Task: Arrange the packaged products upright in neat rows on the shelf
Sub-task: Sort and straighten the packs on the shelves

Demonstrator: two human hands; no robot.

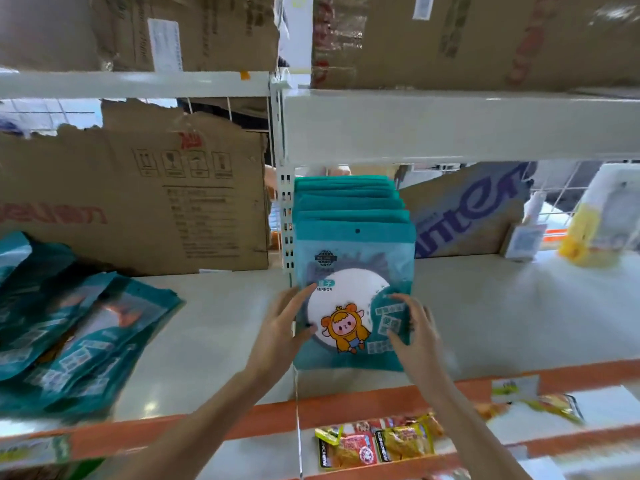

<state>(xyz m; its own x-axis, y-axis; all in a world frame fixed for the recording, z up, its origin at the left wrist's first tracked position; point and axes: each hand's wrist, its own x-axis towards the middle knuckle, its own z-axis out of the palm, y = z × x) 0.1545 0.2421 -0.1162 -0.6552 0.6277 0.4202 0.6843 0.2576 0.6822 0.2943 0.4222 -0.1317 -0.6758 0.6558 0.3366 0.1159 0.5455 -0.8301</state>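
Head view. Stockroom shelving: white metal shelf (502, 306) with an orange front lip, slotted white upright (287, 216) just left of centre, worn cardboard boxes (138, 199) behind and on the tier above. At 2 o'clock a torn blue-printed carton (464, 216) leans at the back; at 3 o'clock a blurred yellow-and-white pack (595, 223). Lower tier at 6 o'clock holds red and yellow snack packets (377, 445).

Task goods: a row of teal mirror packets (349, 202) stands upright, one behind another, just right of the upright, running back from centre toward 12 o'clock. The front packet (356, 258) faces the camera, with a white disc, a cartoon figure and a hang hole at the top. At 9 o'clock a loose heap of teal packets (76, 323) lies flat and fanned on the neighbouring shelf bay, not yet stood up.

Left hand (280, 327): fingers spread and nearly straight, touching the front packet's left edge. Right hand (419, 337): fingers lightly bent against its right edge; with the motion blur I cannot tell whether they pinch it or only press.

Handling, as judged: thin glossy pouches, light, flexible at the margins, stiffened by the flat disc inside. A mirror is likely fragile, so no squeezing across the face. Film looks slippery; packets could slide or topple forward. Best taken by both side edges, low down, and pressed squarely back against the row.
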